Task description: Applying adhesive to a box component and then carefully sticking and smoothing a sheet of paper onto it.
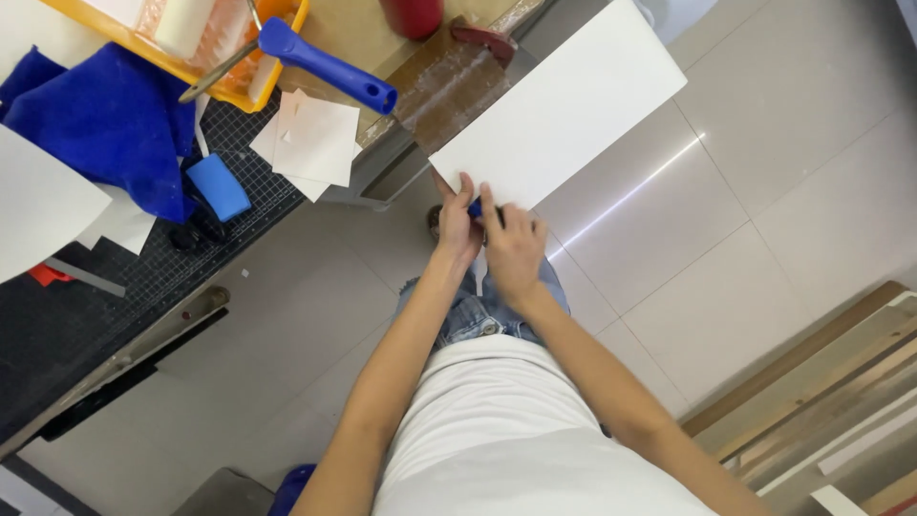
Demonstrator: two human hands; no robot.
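Observation:
A large white rectangular sheet (pixel 564 100) is held out in front of me over the tiled floor. My left hand (pixel 457 222) pinches its near edge. Beside it, my right hand (pixel 513 250) grips the same edge, and a small blue object (pixel 475 208) shows between the two hands; I cannot tell what it is. Both hands touch each other at the sheet's lower edge.
A workbench at the left carries a black cutting mat (pixel 115 287), a blue cloth (pixel 105 119), a blue block (pixel 219 187), loose white paper pieces (pixel 310 143), and an orange paint tray (pixel 215 86) with a blue-handled roller (pixel 325 65). Wooden boards (pixel 821 392) lie at the lower right.

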